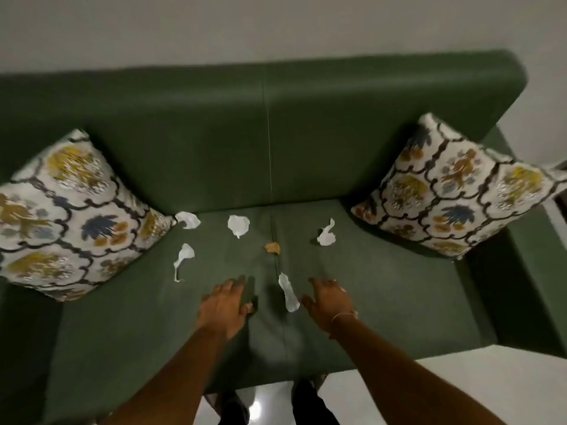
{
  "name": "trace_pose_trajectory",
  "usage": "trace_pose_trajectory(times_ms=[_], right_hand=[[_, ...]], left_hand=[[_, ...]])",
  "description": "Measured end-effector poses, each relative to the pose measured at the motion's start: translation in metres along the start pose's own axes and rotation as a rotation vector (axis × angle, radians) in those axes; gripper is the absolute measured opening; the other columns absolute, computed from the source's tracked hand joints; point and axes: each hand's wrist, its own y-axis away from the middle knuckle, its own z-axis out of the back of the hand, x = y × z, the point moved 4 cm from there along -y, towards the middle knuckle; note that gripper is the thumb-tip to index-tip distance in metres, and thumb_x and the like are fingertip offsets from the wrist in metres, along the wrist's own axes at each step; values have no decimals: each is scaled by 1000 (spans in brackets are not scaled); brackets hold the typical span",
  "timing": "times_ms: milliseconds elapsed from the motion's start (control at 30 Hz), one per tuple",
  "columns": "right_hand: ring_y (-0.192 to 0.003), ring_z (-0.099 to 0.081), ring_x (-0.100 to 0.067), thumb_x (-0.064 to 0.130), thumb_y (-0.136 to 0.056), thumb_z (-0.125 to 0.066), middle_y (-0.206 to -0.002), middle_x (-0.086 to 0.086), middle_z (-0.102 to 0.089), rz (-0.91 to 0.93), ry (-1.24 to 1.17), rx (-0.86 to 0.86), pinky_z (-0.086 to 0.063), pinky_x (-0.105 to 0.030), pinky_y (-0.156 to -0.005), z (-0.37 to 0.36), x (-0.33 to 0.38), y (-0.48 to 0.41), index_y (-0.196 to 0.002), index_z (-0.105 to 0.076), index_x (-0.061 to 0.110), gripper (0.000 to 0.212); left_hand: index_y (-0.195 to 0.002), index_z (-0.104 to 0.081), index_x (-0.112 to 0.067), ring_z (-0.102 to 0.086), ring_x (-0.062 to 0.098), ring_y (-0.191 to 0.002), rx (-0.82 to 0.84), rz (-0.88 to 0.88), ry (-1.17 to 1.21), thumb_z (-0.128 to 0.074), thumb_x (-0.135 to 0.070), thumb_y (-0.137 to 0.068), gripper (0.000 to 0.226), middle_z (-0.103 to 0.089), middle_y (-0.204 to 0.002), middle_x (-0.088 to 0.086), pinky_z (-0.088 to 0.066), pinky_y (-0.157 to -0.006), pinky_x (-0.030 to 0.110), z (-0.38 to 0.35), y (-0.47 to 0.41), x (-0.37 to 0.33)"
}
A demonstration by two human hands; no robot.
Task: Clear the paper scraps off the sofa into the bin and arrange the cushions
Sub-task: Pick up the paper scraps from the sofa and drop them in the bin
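Several white paper scraps lie on the seat of the green sofa (383, 302): one long scrap (288, 292) between my hands, others at the back (238, 224), (187, 219), (326, 234) and to the left (182, 261). A small brown scrap (272, 247) sits on the centre seam. My left hand (225, 305) and my right hand (329, 302) hover over the seat, fingers spread, holding nothing. A patterned cushion (67, 216) leans in the left corner, another cushion (454, 191) in the right corner. No bin is in view.
The sofa's backrest (264, 130) stands against a pale wall. Green armrests close both sides. White glossy floor (491, 388) shows at the lower right, with my feet at the sofa's front edge.
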Motion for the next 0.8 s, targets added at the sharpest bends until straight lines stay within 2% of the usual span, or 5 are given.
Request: trace_pose_trajectory(times_ms=[200,333,433,633,800], right_hand=[[-122,-46,-27,46,-89,-50,-136,-5,-50,-32,-54,-10,-44,-41,-96,-98,-12,-61,-140,-33,25,58],[-110,-49,-26,43,-86,-56,-121,-3,-56,-57,-10,-161,-47,-39,-86,-122,-15,-85,-127,-50,26,44],[-106,-53,-26,39,-89,-55,-114,-2,-63,-47,-35,-217,-47,-37,-82,-126,-19,-91,-113,-63,22,31],[-97,-58,-28,36,-85,-64,-96,-1,-72,-47,-43,-362,-44,-40,-83,-89,-48,-66,-94,-75,25,18],[-114,-52,-40,28,-72,-79,-123,-8,-65,-150,-28,-547,-43,-46,-84,-59,-93,-52,-86,-77,28,14]], left_hand=[[-143,-35,-32,-41,25,-132,64,106,71,-51,-40,-90,56,-35,-151,1,-43,-104,41,-95,-55,20],[-128,-59,-23,-56,32,-118,-107,71,137,-63,-27,-86,42,-52,-141,9,-48,-94,42,-125,-68,28],[-120,-63,-24,-57,28,-116,-97,79,118,-57,-29,-91,30,-54,-138,2,-46,-92,38,-133,-71,30],[-81,-72,-20,-63,30,-91,-278,-130,112,-65,-19,-82,7,-68,-101,5,-50,-71,36,-86,-90,-2],[-78,-71,-28,-52,22,-111,-374,-170,81,-71,-26,-77,3,-59,-124,-7,-52,-80,36,-35,-153,-48]])
